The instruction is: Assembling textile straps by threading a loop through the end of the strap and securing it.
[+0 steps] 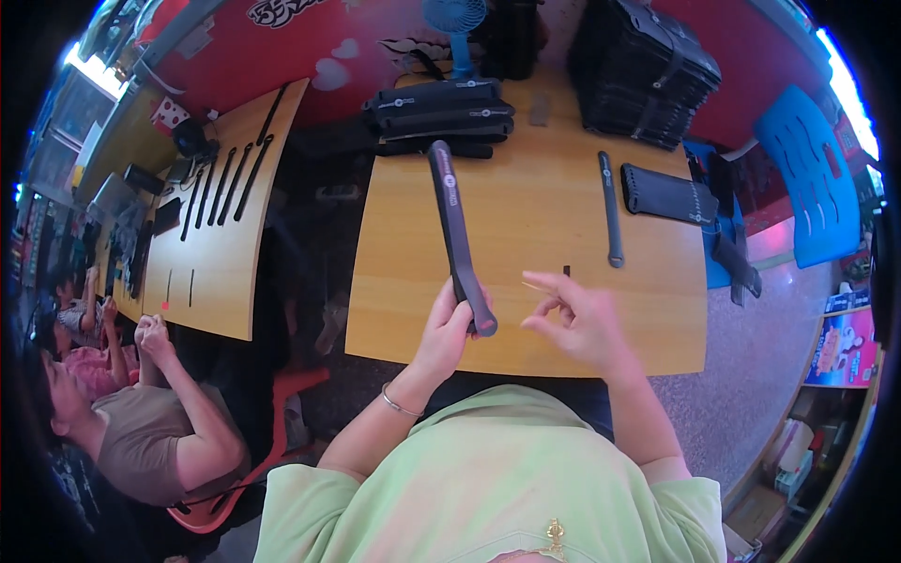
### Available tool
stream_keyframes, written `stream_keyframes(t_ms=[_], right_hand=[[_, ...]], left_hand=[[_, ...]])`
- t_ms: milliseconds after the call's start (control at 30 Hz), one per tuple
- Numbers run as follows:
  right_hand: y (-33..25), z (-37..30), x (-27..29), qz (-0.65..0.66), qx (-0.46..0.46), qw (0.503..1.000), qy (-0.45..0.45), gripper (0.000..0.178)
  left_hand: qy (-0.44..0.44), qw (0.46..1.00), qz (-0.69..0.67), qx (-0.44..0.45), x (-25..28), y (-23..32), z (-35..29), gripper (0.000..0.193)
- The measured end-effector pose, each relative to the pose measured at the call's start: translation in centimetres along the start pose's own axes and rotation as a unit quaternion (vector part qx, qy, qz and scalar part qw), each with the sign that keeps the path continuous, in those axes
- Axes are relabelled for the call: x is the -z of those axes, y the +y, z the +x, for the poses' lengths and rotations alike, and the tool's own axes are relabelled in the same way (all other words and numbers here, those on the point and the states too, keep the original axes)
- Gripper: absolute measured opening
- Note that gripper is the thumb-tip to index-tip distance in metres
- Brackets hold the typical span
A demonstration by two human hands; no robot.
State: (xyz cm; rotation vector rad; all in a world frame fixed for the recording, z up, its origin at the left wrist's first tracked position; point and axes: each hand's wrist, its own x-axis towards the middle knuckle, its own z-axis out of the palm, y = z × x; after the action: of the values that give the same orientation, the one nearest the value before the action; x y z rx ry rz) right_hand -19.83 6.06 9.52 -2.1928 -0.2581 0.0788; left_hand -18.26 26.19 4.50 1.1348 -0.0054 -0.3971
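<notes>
My left hand (449, 328) is closed round the lower part of a long dark strap (455, 216). The strap has rounded ends and pale print, and it stands up and away from me over the table. To its right, my right hand (582, 324) hovers near the table's front edge, slightly blurred, with thumb and forefinger apart. By its fingertips shows a thin yellowish line, too fine to make out. Beyond that hand, a small black piece (567, 270) lies on the wooden table (526, 225). Another dark strap (610, 211) lies flat farther right.
Stacked black pouches (441, 113), a blue fan (458, 33) and a tall pile of black cases (648, 70) stand at the back. A black pouch (668, 194) lies at the right, near a blue chair (807, 178). At left, a person (160, 422) sits by another table (221, 272) with several straps.
</notes>
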Motion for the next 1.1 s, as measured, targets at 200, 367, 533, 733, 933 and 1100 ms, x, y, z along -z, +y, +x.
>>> stream_keyframes(t_ms=[200, 367, 533, 733, 933, 1100], right_hand=[[-0.9, -0.8, -2.8, 0.029, 0.127, 0.986, 0.104, 0.05], [1.1, -0.6, -3.3, 0.094, 0.177, 0.971, 0.128, 0.025], [2.1, 0.9, -1.0, 0.405, -0.061, 0.901, 0.141, 0.005], [5.7, 2.0, 1.5, 0.391, -0.12, 0.893, 0.187, 0.006], [8.3, 3.6, 6.6, 0.398, -0.101, 0.87, 0.274, 0.007], [7.2, 4.0, 9.7, 0.385, -0.092, 0.829, 0.395, 0.009]], left_hand=[[0.011, 0.998, 0.032, 0.052, -1.8, -0.7, -0.3, 0.013], [-0.048, 0.994, 0.045, 0.088, -2.3, -0.1, -0.1, 0.016], [-0.159, 0.97, 0.11, 0.148, -1.5, 1.5, 0.2, 0.018], [-0.219, 0.949, 0.136, 0.18, 0.9, 2.3, 0.7, 0.014], [-0.233, 0.928, 0.162, 0.241, 7.2, 4.4, -0.4, 0.013], [-0.285, 0.919, 0.122, 0.243, 10.7, 5.2, -1.6, 0.013]])
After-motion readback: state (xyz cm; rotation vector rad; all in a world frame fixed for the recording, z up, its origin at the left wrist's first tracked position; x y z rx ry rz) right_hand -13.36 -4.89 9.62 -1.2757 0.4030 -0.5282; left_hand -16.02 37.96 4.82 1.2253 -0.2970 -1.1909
